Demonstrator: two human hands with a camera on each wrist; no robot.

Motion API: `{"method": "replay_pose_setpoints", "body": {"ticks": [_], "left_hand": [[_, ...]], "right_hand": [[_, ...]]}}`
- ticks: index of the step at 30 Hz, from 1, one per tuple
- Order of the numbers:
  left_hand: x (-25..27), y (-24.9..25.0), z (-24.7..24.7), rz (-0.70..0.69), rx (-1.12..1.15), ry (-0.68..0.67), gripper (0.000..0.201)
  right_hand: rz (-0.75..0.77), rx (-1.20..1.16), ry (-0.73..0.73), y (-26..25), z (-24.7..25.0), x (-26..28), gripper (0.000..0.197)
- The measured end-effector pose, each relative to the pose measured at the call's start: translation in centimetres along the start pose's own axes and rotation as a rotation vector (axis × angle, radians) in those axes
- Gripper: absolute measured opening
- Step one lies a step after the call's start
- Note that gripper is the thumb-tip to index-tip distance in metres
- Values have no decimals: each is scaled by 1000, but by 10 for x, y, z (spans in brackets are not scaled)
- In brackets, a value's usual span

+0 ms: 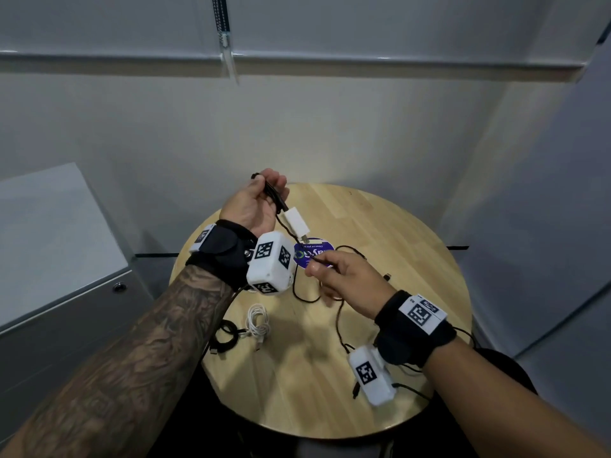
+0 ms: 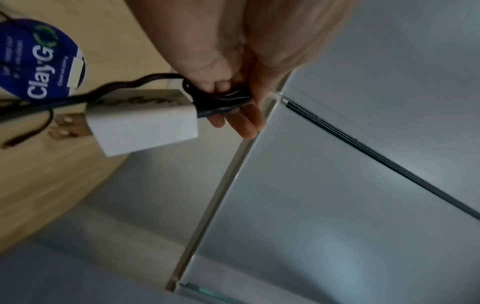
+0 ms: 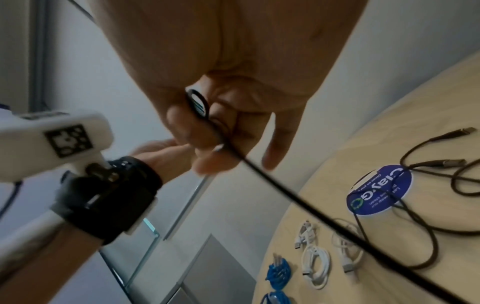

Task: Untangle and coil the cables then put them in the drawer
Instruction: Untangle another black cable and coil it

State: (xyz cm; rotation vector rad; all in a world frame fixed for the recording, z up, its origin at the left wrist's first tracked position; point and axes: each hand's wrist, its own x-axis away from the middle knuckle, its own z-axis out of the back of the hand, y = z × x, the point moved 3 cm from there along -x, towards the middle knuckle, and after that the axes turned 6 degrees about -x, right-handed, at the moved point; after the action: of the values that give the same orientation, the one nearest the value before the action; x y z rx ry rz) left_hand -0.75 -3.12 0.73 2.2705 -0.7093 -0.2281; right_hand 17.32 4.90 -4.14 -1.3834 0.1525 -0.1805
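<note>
A black cable point(image 1: 340, 320) is held in both hands above the round bench point(image 1: 396, 233). The left hand point(image 1: 256, 201), raised palm up, is curled round several gathered loops of it; from this bunch a white charger point(image 1: 297, 222) hangs, prongs pointing down toward the blue sticker point(image 1: 312, 256) on the bench. The right hand point(image 1: 347, 280) is lower and nearer, and the cable is pinched between its thumb and fingertips, as is seen in the right wrist view point(image 3: 207, 131). From there the rest of the cable is draped loosely over the bench and across the sticker, with its plugs point(image 3: 454, 162) lying beyond. At the bench's left edge a coiled white cable point(image 1: 258, 320) and a coiled black one point(image 1: 224, 337) are laid just beside each other; blue coils point(image 3: 279, 271) are shown near them in the right wrist view. A grey cabinet point(image 1: 59, 259) with a round lock stands to the left of the bench.
</note>
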Motion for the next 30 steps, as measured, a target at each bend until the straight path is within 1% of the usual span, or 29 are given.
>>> {"method": "replay_pose_setpoints", "body": {"ticks": [1, 3, 4, 5, 7, 9, 10, 11, 14, 16, 17, 19, 21, 23, 25, 26, 28, 30], "left_hand": [[-2, -1, 5, -23, -25, 12, 28], [-5, -3, 14, -58, -98, 33, 27], [-4, -4, 16, -66, -138, 31, 27], [-2, -7, 18, -70, -183, 15, 26], [8, -14, 14, -88, -342, -78, 24], [23, -21, 5, -107, -640, -206, 21], [31, -25, -1, -100, -766, -278, 21], [39, -28, -7, -65, -836, -347, 22], [58, -29, -26, 105, -830, -505, 35], [66, -24, -37, 186, -767, -592, 33], [68, -21, -40, 215, -714, -610, 30], [68, -10, -44, 258, -530, -596, 26], [66, 3, -47, 265, -317, -556, 23], [62, 14, -49, 249, -99, -510, 23], [57, 25, -49, 189, 64, -453, 27], [52, 29, -47, 144, 92, -409, 28], [43, 32, -40, 34, 53, -288, 26], [35, 31, -29, -48, -39, -184, 25]], "right_hand": [[10, 96, 9, -2, 1, 0, 22], [116, 363, 24, -11, 1, 0, 27], [180, 444, 50, -18, 1, 0, 28], [230, 470, 100, -27, 4, -1, 30], [308, 452, 231, -44, 15, -4, 28], [378, 451, 331, -64, 27, -8, 22], [408, 462, 368, -74, 33, -9, 20], [424, 474, 401, -81, 40, -10, 20], [424, 468, 474, -88, 57, -18, 19], [405, 403, 506, -86, 65, -23, 18], [397, 338, 519, -85, 67, -25, 18], [356, 189, 514, -80, 66, -26, 16], [268, 97, 434, -68, 55, -26, 18], [184, 94, 317, -49, 37, -25, 20], [95, 146, 201, -33, 18, -22, 22], [63, 147, 147, -27, 10, -19, 23], [59, 125, 66, -20, -3, -11, 25], [96, 143, 49, -20, -9, -4, 26]]}}
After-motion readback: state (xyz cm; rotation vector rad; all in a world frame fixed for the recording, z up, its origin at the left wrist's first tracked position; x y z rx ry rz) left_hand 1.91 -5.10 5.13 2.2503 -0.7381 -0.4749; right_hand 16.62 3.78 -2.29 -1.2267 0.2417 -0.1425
